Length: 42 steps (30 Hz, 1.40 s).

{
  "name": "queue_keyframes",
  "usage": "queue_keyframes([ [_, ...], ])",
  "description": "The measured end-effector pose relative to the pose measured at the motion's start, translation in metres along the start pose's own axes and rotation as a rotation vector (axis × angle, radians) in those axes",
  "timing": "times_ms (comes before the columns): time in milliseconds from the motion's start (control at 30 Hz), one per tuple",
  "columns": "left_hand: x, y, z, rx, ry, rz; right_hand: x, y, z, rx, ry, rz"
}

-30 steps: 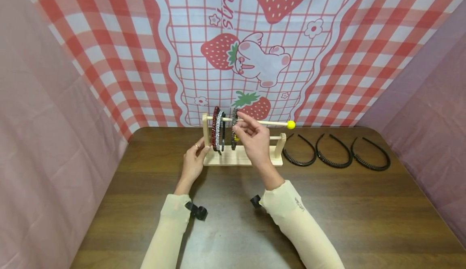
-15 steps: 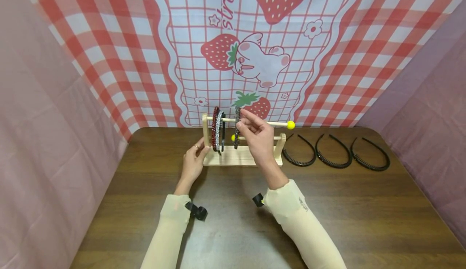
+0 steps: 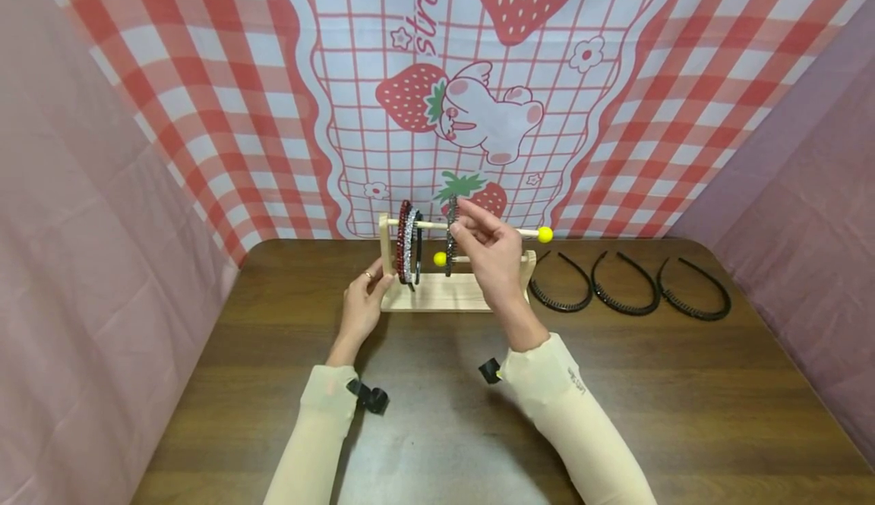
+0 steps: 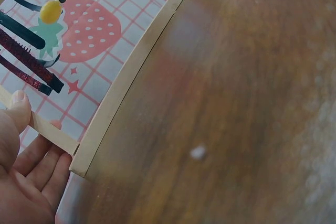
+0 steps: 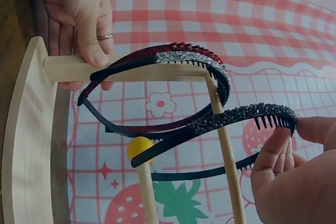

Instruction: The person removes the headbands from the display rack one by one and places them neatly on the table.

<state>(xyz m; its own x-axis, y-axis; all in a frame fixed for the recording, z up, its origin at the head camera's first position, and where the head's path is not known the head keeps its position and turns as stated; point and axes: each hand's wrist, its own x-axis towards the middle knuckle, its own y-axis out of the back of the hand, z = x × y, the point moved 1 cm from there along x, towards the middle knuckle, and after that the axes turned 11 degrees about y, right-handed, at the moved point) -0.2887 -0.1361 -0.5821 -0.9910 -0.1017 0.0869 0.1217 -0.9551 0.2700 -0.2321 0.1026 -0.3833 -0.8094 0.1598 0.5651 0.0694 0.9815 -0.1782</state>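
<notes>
On the tabletop (image 3: 683,414), the wooden stand (image 3: 439,293), gripped by the left hand (image 3: 364,304), could be tipped if the gray headband (image 5: 244,115) pinched by the right hand (image 3: 497,256) is snagged.

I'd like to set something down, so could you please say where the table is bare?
Between the right sleeve and the loose headbands, and left of the left hand. The rack, with hung headbands and the right hand, is crowded.
</notes>
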Motion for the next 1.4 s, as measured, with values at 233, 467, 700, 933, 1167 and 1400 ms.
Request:
queue_keyframes([
  [233,-0.026,0.008,0.043,-0.054,-0.076,-0.003,0.002,0.003,-0.006,-0.005,0.002,0.000],
  [467,-0.030,0.007,0.053,-0.018,-0.030,-0.001,0.003,0.007,-0.011,-0.001,0.009,0.003],
  [700,-0.029,0.006,0.050,-0.021,-0.046,0.006,0.004,0.009,-0.014,-0.001,0.008,0.002],
  [933,-0.027,0.005,0.045,-0.018,-0.028,0.006,0.004,0.013,-0.017,-0.010,0.018,-0.003],
  [1167,-0.033,0.006,0.063,0.007,0.056,-0.011,0.007,0.018,-0.022,-0.010,0.022,-0.005],
  [1400,-0.035,0.007,0.065,-0.004,0.065,-0.013,0.009,0.024,-0.024,-0.028,0.036,-0.005],
])
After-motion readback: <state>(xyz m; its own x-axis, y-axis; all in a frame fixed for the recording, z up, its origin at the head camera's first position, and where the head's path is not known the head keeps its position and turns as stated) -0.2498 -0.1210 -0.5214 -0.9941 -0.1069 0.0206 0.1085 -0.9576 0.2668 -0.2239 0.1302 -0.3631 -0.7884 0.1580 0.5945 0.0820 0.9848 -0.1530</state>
